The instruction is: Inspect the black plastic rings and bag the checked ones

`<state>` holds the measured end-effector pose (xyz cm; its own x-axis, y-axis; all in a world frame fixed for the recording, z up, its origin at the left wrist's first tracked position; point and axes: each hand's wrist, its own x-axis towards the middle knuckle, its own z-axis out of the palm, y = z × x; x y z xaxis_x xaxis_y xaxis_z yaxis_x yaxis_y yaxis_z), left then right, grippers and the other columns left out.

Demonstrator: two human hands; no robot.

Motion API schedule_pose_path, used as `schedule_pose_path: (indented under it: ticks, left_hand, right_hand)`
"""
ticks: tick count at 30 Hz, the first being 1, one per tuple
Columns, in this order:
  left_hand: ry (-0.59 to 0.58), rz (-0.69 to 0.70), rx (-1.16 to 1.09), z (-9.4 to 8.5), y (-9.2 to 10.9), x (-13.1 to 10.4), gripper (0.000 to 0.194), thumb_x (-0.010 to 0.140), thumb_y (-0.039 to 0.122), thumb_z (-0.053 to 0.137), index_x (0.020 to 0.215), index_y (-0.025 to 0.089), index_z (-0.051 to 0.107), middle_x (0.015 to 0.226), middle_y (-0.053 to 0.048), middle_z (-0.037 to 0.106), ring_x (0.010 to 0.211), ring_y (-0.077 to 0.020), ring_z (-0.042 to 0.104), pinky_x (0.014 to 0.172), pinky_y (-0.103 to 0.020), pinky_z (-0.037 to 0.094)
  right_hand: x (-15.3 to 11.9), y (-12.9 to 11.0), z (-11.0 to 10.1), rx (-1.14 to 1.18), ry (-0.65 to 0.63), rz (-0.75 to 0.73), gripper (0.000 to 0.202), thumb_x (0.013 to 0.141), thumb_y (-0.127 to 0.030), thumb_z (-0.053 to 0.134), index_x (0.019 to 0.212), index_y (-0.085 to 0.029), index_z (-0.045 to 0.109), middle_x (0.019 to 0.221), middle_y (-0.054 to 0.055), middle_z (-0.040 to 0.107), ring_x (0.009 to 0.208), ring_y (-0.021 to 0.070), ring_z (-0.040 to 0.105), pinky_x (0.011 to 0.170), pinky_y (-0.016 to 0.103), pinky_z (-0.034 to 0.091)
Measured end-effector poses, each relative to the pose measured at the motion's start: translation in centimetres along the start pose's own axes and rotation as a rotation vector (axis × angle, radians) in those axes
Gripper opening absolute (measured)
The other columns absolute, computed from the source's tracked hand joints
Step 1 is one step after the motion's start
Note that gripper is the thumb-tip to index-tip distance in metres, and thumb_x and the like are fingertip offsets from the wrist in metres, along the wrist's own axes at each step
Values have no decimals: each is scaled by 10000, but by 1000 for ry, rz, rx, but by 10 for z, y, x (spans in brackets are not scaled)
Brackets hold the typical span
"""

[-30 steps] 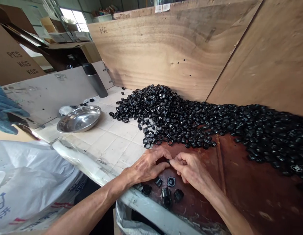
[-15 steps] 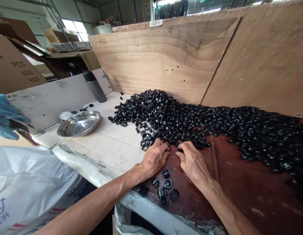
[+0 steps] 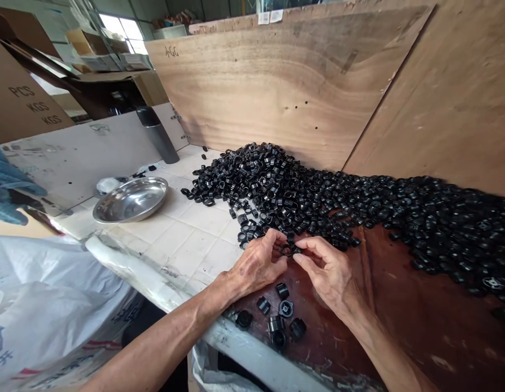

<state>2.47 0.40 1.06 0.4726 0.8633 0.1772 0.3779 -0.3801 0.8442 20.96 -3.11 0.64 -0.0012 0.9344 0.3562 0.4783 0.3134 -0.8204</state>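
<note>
My left hand [image 3: 258,260] is at the front edge of a heap of black plastic rings [image 3: 260,174], its fingers curled round a black ring [image 3: 286,250]. Close on its right, my right hand [image 3: 328,267] pinches a small black part [image 3: 295,249] between thumb and fingertips, against or right beside that ring. Several black pieces, among them a round cap with a spoked face [image 3: 285,308], lie on the dark red surface below the hands. A second spread of black caps [image 3: 440,228] runs to the right.
A steel bowl [image 3: 132,200] sits on the white tiled surface [image 3: 182,239] at left, with a dark bottle [image 3: 158,136] behind it. Wooden boards [image 3: 268,87] stand along the back. A white sack [image 3: 52,305] is at lower left.
The fingers have lifted slightly from the pile's edge and come closer together, with a ring now showing between them. The view has shifted a little.
</note>
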Motion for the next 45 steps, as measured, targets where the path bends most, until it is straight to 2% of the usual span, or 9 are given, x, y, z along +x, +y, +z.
schedule_pose_path:
  ticks: [5,10,16,21,26,31,37,42,45]
  left_hand:
    - [32,55,-79,-2,-1,-2,344,844,162,614,1173,211,528,1075,-44,727,955,-175,723,852,-308,607]
    - [4,12,-255,-2,-1,-3,295,874,149,600,1164,199,577,951,-24,720,766,-135,716,702,-249,603]
    - [79,139,-254,-2,-3,-1,242,865,127,643,1090,200,693,1095,-56,680,935,-166,707,824,-275,595]
    - [102,260,-283,-2,-3,0,205,887,176,687,1088,199,718,1110,-73,694,1020,-183,700,912,-313,585]
    - [96,277,-268,-1,-1,-1,197,901,210,695,1096,204,719,1134,-76,704,1038,-183,692,930,-326,584]
    - [122,230,-257,-1,0,0,164,917,230,680,1076,198,701,1093,-69,697,1014,-178,685,938,-332,574]
    - [79,276,-228,-1,2,-1,179,912,227,688,1086,184,689,1090,-70,703,1008,-173,682,920,-315,570]
    - [144,184,-253,1,0,-1,183,915,254,678,1084,181,680,1106,-78,694,992,-185,694,883,-314,584]
    - [167,171,-226,1,-1,-1,175,915,247,670,1078,183,671,1097,-74,697,976,-184,696,852,-303,589]
  right_hand:
    - [0,0,0,-43,-7,-149,161,940,-216,603,1007,-216,750,1018,61,724,981,198,683,905,320,542]
    - [-3,-3,-1,28,32,15,163,916,-300,680,1059,-227,705,978,38,736,868,191,709,781,297,575]
    - [-1,-13,-3,-7,87,-58,111,925,-304,665,969,-226,731,980,44,738,911,191,706,818,292,567]
    - [-4,-12,1,19,137,19,278,923,-364,666,1154,-212,644,892,34,746,721,169,722,659,266,590]
    - [-6,-17,0,-117,106,-67,159,998,-352,549,961,-229,642,660,-3,669,563,151,661,582,250,545]
    - [-7,-17,-6,-172,39,-185,171,997,-296,548,1098,-221,664,968,80,752,822,201,719,745,289,563]
    - [-7,-13,-7,-365,44,-163,399,1025,-362,494,681,-212,629,542,13,584,478,144,525,526,278,412]
    - [-7,-20,-6,-232,42,-131,284,1015,-384,490,992,-195,701,731,43,693,613,164,622,603,261,472]
    - [-8,-24,-5,-245,28,-118,414,986,-409,541,618,-221,569,523,-9,530,482,131,498,510,260,400]
